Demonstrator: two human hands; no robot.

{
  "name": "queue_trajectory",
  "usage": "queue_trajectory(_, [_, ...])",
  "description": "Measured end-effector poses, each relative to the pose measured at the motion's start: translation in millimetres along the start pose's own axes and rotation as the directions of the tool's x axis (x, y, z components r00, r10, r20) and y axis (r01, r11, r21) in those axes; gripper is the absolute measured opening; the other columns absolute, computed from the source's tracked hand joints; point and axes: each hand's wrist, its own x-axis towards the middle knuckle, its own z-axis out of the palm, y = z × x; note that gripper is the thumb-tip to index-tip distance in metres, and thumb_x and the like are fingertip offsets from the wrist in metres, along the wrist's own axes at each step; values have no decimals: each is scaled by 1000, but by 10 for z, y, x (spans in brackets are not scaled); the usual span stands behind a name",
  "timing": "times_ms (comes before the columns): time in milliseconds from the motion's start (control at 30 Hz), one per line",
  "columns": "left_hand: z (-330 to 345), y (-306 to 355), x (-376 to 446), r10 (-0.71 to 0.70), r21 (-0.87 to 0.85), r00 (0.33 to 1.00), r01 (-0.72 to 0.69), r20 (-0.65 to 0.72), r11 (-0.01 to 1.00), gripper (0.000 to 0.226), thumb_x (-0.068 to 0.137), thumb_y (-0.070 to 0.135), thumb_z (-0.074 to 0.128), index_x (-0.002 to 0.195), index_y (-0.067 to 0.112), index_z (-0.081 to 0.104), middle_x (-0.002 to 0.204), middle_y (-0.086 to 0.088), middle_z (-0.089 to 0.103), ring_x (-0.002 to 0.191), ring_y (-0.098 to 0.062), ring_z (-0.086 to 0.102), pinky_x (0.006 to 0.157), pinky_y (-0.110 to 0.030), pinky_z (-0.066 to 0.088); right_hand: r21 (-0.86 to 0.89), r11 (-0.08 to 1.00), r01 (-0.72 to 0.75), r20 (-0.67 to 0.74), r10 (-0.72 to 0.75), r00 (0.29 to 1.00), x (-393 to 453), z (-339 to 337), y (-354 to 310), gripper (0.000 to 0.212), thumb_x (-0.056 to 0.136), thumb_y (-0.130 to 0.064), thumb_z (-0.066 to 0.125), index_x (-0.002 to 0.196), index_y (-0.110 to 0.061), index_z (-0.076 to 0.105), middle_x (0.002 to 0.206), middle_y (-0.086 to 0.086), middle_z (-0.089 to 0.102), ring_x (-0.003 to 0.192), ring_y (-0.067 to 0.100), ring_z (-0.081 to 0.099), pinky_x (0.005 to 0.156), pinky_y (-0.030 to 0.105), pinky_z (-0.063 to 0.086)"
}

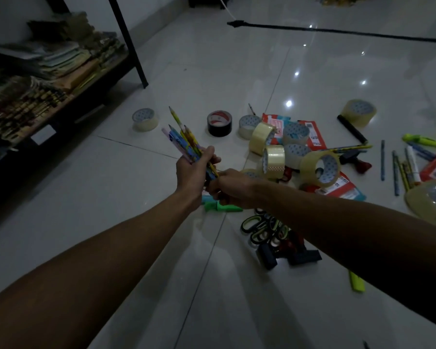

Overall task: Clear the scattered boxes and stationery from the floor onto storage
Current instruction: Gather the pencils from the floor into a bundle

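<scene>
My left hand grips a bundle of coloured pencils, tips pointing up and away. Just to its right, my right hand holds the lower ends of the same bundle. Both hands hover above the white tiled floor. Below them lie green and blue markers. Several clear tape rolls and a black tape roll sit scattered beyond the hands. More pencils and pens lie at the right.
A low dark shelf at the left holds stacked paper and packets. Scissors with black-green handles, black clips, red packets and yellow highlighters lie near my right arm. A black cord crosses the far floor.
</scene>
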Motion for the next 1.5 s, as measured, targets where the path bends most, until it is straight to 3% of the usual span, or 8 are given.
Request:
queue_trajectory(233, [119,124,-33,87,168,989,-108,122,980,13,90,18,73,86,5,72,88,-13,77,84,-25,75,69,-31,60,47,988,145,-47,-143,989,27,-159,13,15,92,5,57,106,4,61,83,12,62,66,12,57,54,21,43])
queue_trajectory(433, [225,245,-5,188,210,968,-222,169,952,13,88,18,77,92,10,69,73,-9,72,69,-22,72,66,-40,63,189,963,192,0,-195,981,126,-131,19,22,91,10,56,109,-1,60,124,35,59,110,43,63,70,29,53])
queue_trajectory(767, [204,63,245,67,241,983,-108,172,964,28,96,36,66,88,15,51,65,-6,55,59,-22,59,63,-43,57,250,964,90,67,-110,992,141,-101,64,20,96,5,48,109,-5,59,91,12,68,67,14,65,53,22,47])
queue_trajectory(967, [202,20,600,0,167,999,-6,37,986,27,102,31,56,86,17,40,59,-1,33,47,-13,30,44,-26,29,84,996,-1,254,-20,967,283,-524,-122,40,98,-9,49,138,-14,50,124,11,69,109,24,70,76,35,56])
queue_trajectory(1067, [97,-56,837,-118,173,993,113,19,978,26,101,32,59,85,18,43,60,2,39,45,-10,34,42,-22,31,-43,987,152,-20,-153,988,526,-787,-240,38,99,-7,46,137,-11,50,126,11,66,107,22,69,85,36,58])
queue_trajectory(1233, [-25,-270,1187,-336,231,940,317,51,920,13,100,22,60,91,17,52,66,1,42,47,-9,36,41,-20,33,-394,846,359,-396,-509,764,1011,-1198,-509,23,100,-6,49,120,-7,61,109,10,67,93,17,68,76,31,60])
queue_trajectory(1333, [-62,-412,1336,-372,211,928,360,20,909,10,101,20,58,94,16,54,66,1,43,46,-8,37,39,-19,34,-646,749,147,-535,-581,613,1328,-1488,-633,25,97,-13,55,120,-10,63,119,6,65,102,16,61,87,29,53])
queue_trajectory(1500, [-116,-623,1432,-397,192,918,387,15,902,8,101,19,57,94,15,55,65,0,45,47,-8,39,39,-20,34,-759,585,-285,-577,-401,712,1576,-1765,-433,46,94,-33,60,131,-7,52,123,14,58,107,28,57,86,40,49])
